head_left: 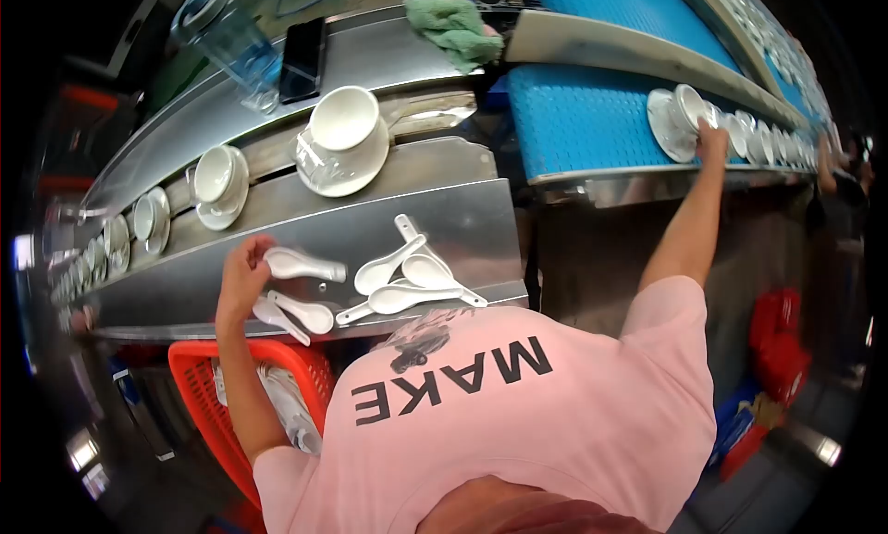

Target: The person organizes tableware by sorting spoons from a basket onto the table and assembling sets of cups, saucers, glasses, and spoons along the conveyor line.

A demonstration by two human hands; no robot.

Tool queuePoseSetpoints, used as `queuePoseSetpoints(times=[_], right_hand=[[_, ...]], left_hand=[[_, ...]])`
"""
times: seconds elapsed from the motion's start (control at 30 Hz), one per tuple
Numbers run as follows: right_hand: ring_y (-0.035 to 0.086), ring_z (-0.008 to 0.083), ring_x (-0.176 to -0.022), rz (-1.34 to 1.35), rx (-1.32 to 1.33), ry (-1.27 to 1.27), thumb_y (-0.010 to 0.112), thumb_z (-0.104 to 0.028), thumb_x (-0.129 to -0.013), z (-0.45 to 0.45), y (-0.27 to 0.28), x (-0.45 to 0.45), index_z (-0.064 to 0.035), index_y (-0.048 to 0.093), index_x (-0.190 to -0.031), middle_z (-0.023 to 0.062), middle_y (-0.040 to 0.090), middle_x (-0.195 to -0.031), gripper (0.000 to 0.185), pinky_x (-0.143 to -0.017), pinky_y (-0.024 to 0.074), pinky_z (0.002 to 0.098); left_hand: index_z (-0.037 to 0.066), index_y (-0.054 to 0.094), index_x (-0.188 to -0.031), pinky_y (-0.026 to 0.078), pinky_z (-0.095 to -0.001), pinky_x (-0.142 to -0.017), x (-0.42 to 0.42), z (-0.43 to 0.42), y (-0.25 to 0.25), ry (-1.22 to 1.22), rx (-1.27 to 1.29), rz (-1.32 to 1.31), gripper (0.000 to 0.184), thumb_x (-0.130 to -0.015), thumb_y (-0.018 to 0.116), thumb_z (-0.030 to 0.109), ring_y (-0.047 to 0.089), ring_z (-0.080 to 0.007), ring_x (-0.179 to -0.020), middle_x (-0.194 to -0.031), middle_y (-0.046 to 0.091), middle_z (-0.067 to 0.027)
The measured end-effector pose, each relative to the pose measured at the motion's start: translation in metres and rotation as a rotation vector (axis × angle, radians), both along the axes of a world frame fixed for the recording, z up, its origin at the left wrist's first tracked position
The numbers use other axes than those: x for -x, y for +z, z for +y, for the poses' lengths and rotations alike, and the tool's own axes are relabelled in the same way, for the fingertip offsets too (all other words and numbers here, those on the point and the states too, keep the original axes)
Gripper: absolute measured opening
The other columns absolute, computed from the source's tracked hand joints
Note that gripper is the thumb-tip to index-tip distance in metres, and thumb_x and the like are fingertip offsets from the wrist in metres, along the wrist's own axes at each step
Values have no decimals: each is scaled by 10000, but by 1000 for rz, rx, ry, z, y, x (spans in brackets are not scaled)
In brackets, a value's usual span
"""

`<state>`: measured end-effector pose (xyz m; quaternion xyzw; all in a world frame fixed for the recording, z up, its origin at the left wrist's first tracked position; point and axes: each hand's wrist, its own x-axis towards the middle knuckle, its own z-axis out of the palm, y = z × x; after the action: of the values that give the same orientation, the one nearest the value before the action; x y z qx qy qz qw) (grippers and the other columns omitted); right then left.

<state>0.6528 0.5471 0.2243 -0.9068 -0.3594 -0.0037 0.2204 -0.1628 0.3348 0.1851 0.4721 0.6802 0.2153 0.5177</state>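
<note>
At the left, my left hand (pixel 244 277) is closed with its fingertips on the bowl end of a white soup spoon (pixel 307 266). Two more white spoons (pixel 303 313) lie just below those fingers. Several others form a loose pile of spoons (pixel 407 275) on the metal ledge (pixel 481 201). Far to the right, my right hand (pixel 711 142) reaches over the blue conveyor belt (pixel 583 117). Its fingers are closed at the side of a white cup (pixel 687 104), which stands with a white saucer (pixel 668 131). The exact grip is partly hidden.
White dish sets with a front bowl (pixel 344 117) run along a metal track at left. More white cups (pixel 758 143) line the belt. A water bottle (pixel 227 39), a phone (pixel 303 60) and a green cloth (pixel 453 30) lie behind. An orange basket (pixel 199 386) stands below.
</note>
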Motion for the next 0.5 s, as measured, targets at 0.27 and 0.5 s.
queuePoseSetpoints(times=[0.27, 0.5], right_hand=[[531, 179, -623, 646, 60, 199, 601, -243, -745, 5, -19, -24, -72, 502, -1091, 61, 549, -798, 398, -480, 445, 323], [586, 219, -843, 710, -59, 431, 659, -46, -646, -22, -23, 82, 18, 505, -1115, 97, 576, -997, 499, -742, 489, 292]], left_hand=[[-25, 558, -825, 424, -229, -458, -5, 8, 9, 97, 93, 52, 153, -737, 563, 100, 505, -89, -545, -684, 561, -36], [41, 522, -769, 398, -202, -442, -16, 28, 0, 316, 99, -147, 129, -759, 596, 146, 522, -65, -549, -639, 555, -15]])
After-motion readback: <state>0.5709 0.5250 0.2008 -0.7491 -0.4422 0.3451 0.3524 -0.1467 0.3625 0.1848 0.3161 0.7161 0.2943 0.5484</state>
